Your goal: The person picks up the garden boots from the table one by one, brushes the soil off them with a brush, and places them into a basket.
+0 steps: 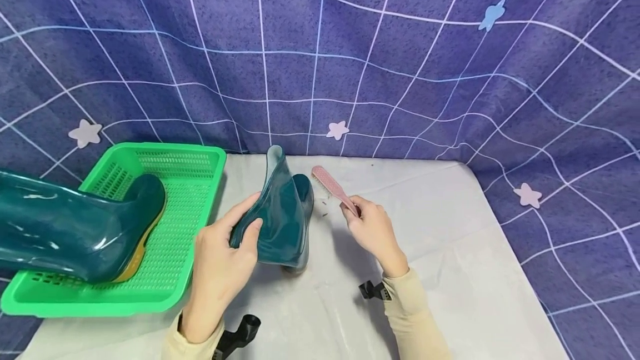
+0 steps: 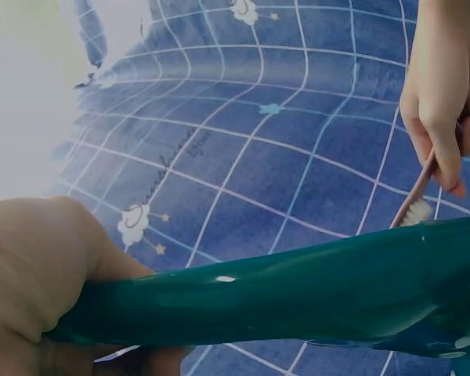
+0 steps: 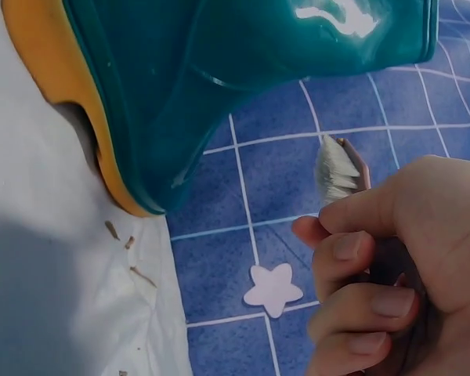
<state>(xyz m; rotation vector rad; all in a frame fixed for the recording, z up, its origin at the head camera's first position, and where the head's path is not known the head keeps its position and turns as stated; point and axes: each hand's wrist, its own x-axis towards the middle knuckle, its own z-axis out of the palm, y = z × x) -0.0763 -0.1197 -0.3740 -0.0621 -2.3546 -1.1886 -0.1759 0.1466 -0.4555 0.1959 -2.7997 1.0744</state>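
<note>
A teal rubber boot (image 1: 280, 215) stands on the white-covered table, and my left hand (image 1: 225, 249) grips the rim of its shaft. In the right wrist view the boot's yellow sole (image 3: 51, 55) rests along the cloth. My right hand (image 1: 367, 224) holds a pink brush (image 1: 330, 183) by its handle, just right of the boot. Pale bristles (image 3: 335, 171) face the boot, with a gap between them in the right wrist view. The left wrist view shows my thumb and fingers on both sides of the boot's rim (image 2: 219, 301).
At the left, a green plastic basket (image 1: 187, 226) has a second teal boot (image 1: 75, 226) lying across it. Small brown bits (image 3: 141, 276) lie on the white cloth (image 1: 450, 238) by the boot. A blue gridded curtain (image 1: 350, 60) with star shapes hangs behind the table.
</note>
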